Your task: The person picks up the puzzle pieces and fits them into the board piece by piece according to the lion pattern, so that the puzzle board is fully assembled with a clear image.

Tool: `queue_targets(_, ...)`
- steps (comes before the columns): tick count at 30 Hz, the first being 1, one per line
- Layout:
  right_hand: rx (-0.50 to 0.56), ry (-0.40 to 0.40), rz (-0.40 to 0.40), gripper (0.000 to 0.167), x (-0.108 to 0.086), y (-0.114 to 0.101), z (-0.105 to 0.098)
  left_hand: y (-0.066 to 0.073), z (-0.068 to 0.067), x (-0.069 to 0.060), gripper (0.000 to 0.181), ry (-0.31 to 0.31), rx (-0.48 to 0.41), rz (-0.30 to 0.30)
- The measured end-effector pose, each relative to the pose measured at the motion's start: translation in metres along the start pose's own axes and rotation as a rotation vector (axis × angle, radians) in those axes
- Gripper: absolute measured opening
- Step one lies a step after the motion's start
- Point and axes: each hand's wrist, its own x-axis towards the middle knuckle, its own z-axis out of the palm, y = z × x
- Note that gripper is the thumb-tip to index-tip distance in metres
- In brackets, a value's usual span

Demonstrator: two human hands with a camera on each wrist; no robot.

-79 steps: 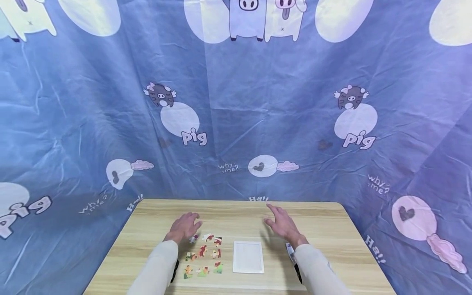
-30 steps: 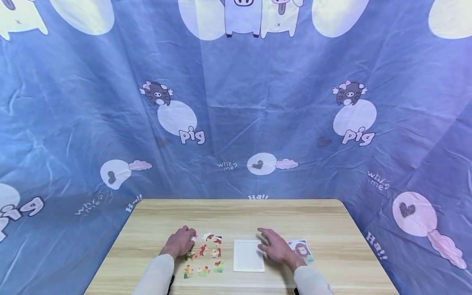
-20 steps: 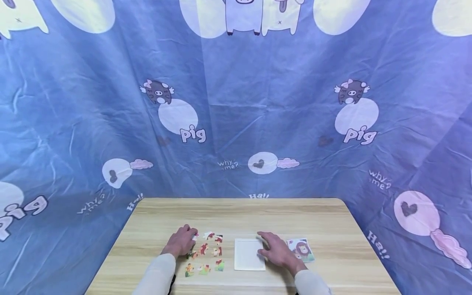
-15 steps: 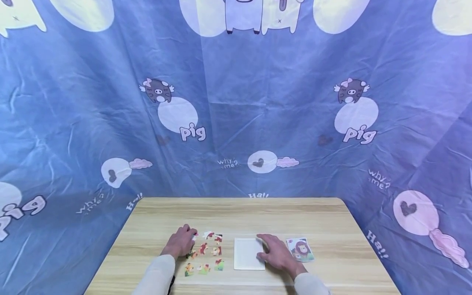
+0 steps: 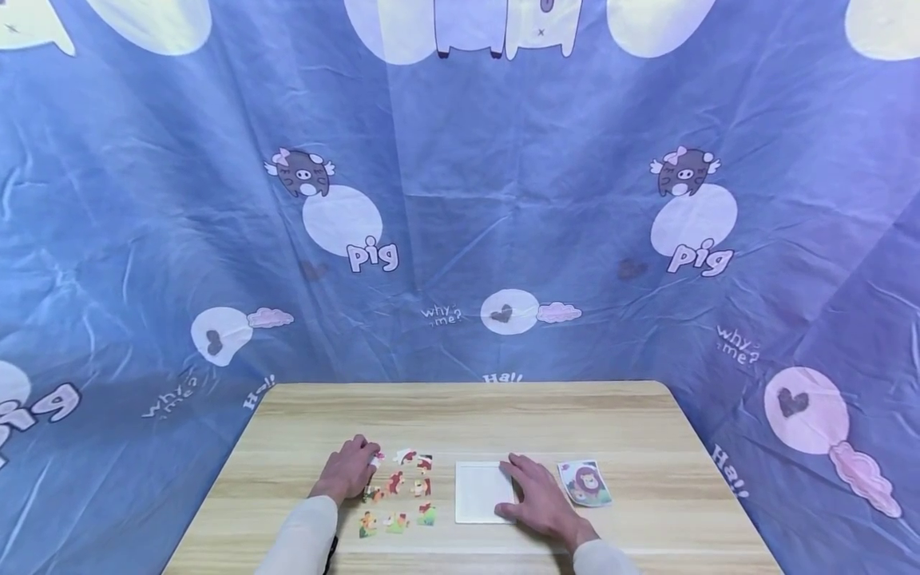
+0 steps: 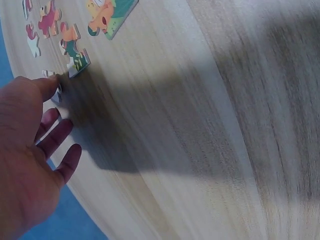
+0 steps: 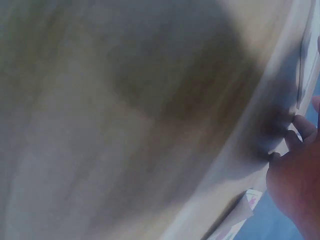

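My left hand (image 5: 348,469) is at the upper left corner of a spread of jigsaw puzzle pieces. In the left wrist view, the hand (image 6: 27,145) pinches a small piece (image 6: 56,95) between thumb and index finger, its other fingers loosely bent. Several pieces, such as a red one (image 5: 395,483) and a green one (image 5: 426,514), lie apart in rough rows. A white puzzle frame (image 5: 477,493) lies flat to their right. Over its right edge rests my right hand (image 5: 541,497), fingers spread and thumb across the border; the right wrist view shows this hand (image 7: 295,170) only partly.
A picture card with a lion (image 5: 585,483) lies right of my right hand, one edge slightly raised. Wooden tabletop (image 5: 460,415) stretches behind the pieces. A blue patterned cloth (image 5: 460,239) hangs around the table's back and sides.
Both hands have come down from above the table. The left has reached the corner piece and pinches it; the right has moved left onto the frame's edge, uncovering the lion card.
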Motion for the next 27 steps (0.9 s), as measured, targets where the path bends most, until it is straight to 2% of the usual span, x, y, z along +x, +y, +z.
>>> queue_targets(6,0.002,0.031,-0.012,0.085,-0.004,0.002,0.004,-0.001,0.001,0.001,0.029,0.027,-0.015,0.002)
queue_targets(17,0.035,0.022,0.031,0.084,-0.007,0.002,0.005,-0.006,0.002,0.001,0.029,0.043,-0.127,-0.087)
queue_targets(27,0.016,0.035,0.030,0.083,-0.011,0.002,0.008,-0.012,0.010,0.002,0.030,0.080,-0.204,-0.113)
